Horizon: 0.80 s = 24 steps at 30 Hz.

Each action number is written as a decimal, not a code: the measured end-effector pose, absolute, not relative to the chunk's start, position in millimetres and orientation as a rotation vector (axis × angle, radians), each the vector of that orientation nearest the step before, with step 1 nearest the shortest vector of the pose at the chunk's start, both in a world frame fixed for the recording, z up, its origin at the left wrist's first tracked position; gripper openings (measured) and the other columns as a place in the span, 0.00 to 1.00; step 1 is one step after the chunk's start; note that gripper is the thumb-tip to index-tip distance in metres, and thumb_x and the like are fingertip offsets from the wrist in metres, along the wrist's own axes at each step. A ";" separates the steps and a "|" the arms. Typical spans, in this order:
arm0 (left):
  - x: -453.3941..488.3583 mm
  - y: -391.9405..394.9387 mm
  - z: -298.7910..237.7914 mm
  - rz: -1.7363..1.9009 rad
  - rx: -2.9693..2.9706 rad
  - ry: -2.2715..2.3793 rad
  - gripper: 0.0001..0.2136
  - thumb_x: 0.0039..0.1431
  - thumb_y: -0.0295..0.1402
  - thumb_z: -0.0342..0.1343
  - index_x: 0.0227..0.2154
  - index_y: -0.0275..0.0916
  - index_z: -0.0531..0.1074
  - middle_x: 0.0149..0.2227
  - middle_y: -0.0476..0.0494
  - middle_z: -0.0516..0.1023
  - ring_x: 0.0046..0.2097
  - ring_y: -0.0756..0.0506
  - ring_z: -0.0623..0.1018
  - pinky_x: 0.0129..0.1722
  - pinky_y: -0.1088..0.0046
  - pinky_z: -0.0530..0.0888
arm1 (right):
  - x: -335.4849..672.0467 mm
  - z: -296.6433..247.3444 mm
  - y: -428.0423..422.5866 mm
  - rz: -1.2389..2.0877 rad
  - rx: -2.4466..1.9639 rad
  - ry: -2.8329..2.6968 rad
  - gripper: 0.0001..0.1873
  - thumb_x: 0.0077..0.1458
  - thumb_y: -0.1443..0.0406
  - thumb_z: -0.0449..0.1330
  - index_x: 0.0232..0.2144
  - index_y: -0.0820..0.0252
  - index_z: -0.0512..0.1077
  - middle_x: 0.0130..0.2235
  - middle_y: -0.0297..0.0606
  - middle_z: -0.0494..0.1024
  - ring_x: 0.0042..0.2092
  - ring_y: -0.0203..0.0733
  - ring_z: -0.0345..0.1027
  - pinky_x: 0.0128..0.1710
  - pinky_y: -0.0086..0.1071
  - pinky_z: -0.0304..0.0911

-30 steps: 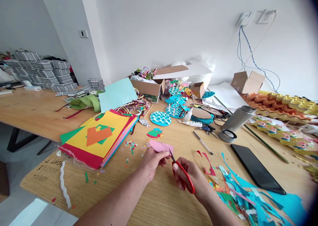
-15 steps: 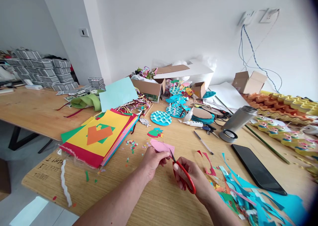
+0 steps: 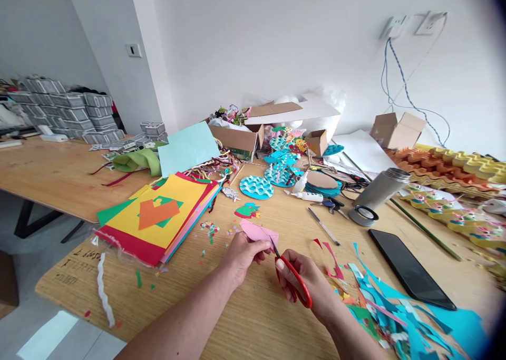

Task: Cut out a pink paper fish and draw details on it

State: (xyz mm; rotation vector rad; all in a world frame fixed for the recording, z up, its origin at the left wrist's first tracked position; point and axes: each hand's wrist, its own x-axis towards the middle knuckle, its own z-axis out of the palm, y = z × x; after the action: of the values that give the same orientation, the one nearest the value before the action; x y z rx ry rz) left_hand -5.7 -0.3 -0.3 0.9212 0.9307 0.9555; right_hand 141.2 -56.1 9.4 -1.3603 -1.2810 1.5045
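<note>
My left hand point(image 3: 240, 258) pinches a small pink paper piece point(image 3: 258, 230) just above the wooden table point(image 3: 245, 318). My right hand point(image 3: 307, 285) grips red-handled scissors point(image 3: 293, 280), fingers through the loops. The blades point up and left, meeting the pink paper's right edge. Both hands hover near the table's front middle.
A stack of coloured paper sheets point(image 3: 158, 217) lies to the left. Blue and mixed paper scraps point(image 3: 387, 307) pile up at the right, beside a black phone point(image 3: 409, 269). A metal flask point(image 3: 377, 190), glue bottles point(image 3: 306, 195), blue wavy discs point(image 3: 256, 187) and cardboard boxes point(image 3: 237, 138) sit farther back.
Almost nothing differs; my hands keep the same grip on paper and scissors, and the view has shifted very slightly.
</note>
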 end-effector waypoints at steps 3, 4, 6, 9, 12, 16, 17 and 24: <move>-6.4 -0.8 0.8 0.945 0.931 0.926 0.08 0.39 0.35 0.61 0.22 0.34 0.75 0.21 0.48 0.74 0.21 0.54 0.67 0.21 0.78 0.61 | 140.9 10.4 -55.7 1.511 -1.359 -1.281 0.25 0.45 0.46 0.64 0.24 0.58 0.60 0.17 0.27 0.68 0.16 0.30 0.58 0.16 0.24 0.51; -6.5 -0.7 1.1 0.944 0.931 0.924 0.09 0.39 0.35 0.61 0.22 0.34 0.75 0.21 0.48 0.74 0.21 0.54 0.67 0.21 0.78 0.61 | 140.7 10.8 -55.6 1.513 -1.362 -1.278 0.25 0.45 0.45 0.64 0.24 0.58 0.60 0.17 0.27 0.68 0.16 0.30 0.58 0.16 0.24 0.51; -6.7 -0.4 1.0 0.945 0.928 0.917 0.09 0.40 0.35 0.61 0.23 0.34 0.75 0.21 0.48 0.74 0.21 0.54 0.67 0.21 0.78 0.61 | 140.3 11.6 -55.9 1.517 -1.366 -1.268 0.26 0.44 0.45 0.64 0.24 0.58 0.60 0.16 0.27 0.68 0.16 0.30 0.58 0.16 0.25 0.50; -6.7 0.4 -0.3 0.941 0.920 0.910 0.09 0.40 0.35 0.61 0.23 0.34 0.75 0.21 0.48 0.74 0.21 0.54 0.67 0.21 0.78 0.60 | 140.1 12.4 -56.6 1.519 -1.358 -1.272 0.25 0.45 0.45 0.64 0.24 0.58 0.60 0.17 0.27 0.68 0.16 0.30 0.58 0.16 0.25 0.51; -6.6 1.1 -1.5 0.938 0.918 0.906 0.08 0.41 0.35 0.61 0.23 0.34 0.75 0.21 0.48 0.74 0.21 0.54 0.67 0.21 0.78 0.60 | 140.7 11.5 -56.8 1.518 -1.350 -1.280 0.24 0.47 0.46 0.63 0.25 0.58 0.60 0.17 0.27 0.68 0.16 0.30 0.58 0.17 0.25 0.50; -6.1 1.4 -1.8 0.935 0.920 0.910 0.08 0.41 0.35 0.61 0.22 0.34 0.75 0.22 0.47 0.74 0.21 0.54 0.68 0.21 0.78 0.60 | 141.4 9.2 -56.1 1.520 -1.338 -1.283 0.24 0.48 0.46 0.63 0.25 0.58 0.60 0.18 0.27 0.69 0.16 0.29 0.58 0.17 0.24 0.49; -6.0 1.3 -1.8 0.935 0.917 0.913 0.08 0.41 0.35 0.61 0.22 0.34 0.75 0.22 0.47 0.74 0.21 0.54 0.68 0.21 0.78 0.60 | 141.4 8.9 -55.9 1.519 -1.337 -1.283 0.24 0.48 0.46 0.63 0.25 0.58 0.59 0.18 0.27 0.68 0.16 0.29 0.58 0.16 0.24 0.49; -6.3 0.4 0.6 0.940 0.921 0.909 0.08 0.41 0.35 0.60 0.21 0.34 0.74 0.22 0.47 0.74 0.22 0.54 0.67 0.21 0.77 0.60 | 141.0 9.5 -56.1 1.527 -1.351 -1.268 0.25 0.45 0.45 0.64 0.24 0.57 0.59 0.17 0.27 0.68 0.16 0.30 0.58 0.16 0.24 0.48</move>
State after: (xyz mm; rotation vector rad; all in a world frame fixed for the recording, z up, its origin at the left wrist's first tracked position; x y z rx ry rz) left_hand -6.3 0.4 0.6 0.9208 0.9090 0.9404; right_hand 141.0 -56.1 9.5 -1.3514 -1.2684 1.5273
